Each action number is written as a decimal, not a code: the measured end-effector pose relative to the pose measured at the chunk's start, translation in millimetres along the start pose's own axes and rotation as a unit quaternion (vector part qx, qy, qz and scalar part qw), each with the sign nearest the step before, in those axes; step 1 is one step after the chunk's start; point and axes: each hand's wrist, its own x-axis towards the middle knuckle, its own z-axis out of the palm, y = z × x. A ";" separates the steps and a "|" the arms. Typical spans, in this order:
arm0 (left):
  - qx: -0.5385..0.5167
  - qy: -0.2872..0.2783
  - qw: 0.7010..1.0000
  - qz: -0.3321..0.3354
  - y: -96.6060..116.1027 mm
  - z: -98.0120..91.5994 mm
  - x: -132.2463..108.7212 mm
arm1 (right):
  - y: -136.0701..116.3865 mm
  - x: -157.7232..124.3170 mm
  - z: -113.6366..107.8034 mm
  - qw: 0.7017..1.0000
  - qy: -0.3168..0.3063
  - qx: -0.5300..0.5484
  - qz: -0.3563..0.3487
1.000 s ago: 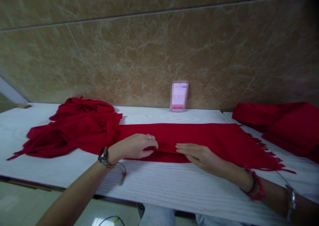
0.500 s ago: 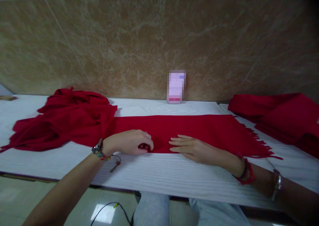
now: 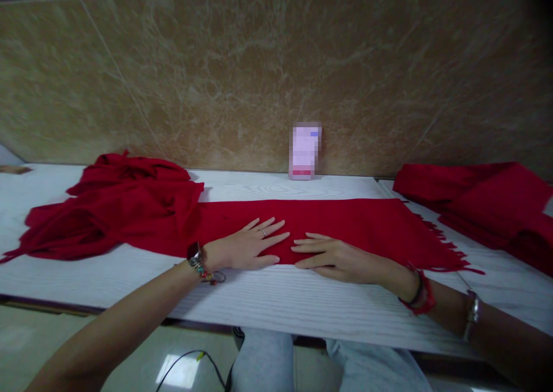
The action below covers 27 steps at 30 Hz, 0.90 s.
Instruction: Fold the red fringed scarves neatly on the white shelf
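A long red fringed scarf (image 3: 345,222) lies stretched across the white wood-grain table (image 3: 276,305), its left end bunched in a heap (image 3: 112,210) and its fringed end (image 3: 444,248) to the right. My left hand (image 3: 246,245) lies flat and open on the scarf's near edge, fingers spread, a ring on one finger. My right hand (image 3: 332,254) rests flat and open beside it on the same edge, fingertips almost meeting the left hand's.
More red cloth (image 3: 484,205) is piled at the right on the table. A small blurred pink card (image 3: 305,150) leans against the brown marbled wall (image 3: 259,69). My grey-trousered legs (image 3: 302,366) and a cable (image 3: 190,360) show below the table edge.
My left hand was curled on the scarf's near edge and has opened flat on the cloth. The right hand has stayed flat. The folded-over near strip of the scarf now lies level.
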 end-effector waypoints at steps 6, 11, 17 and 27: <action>-0.002 0.008 1.000 -0.025 1.0 0.0 -1.9 | 0.5 1.3 -0.1 0.993 0.084 -0.021 0.074; 0.019 0.052 0.998 0.015 5.9 -9.4 -4.4 | 3.3 0.1 4.0 0.996 0.060 -0.043 0.045; 0.081 0.059 0.993 0.059 8.8 -23.6 -11.4 | 7.0 -1.7 8.7 0.994 0.079 -0.075 0.020; 0.078 0.058 0.993 0.073 7.0 -25.9 -14.7 | -0.9 -0.8 -3.0 0.999 0.036 -0.035 0.013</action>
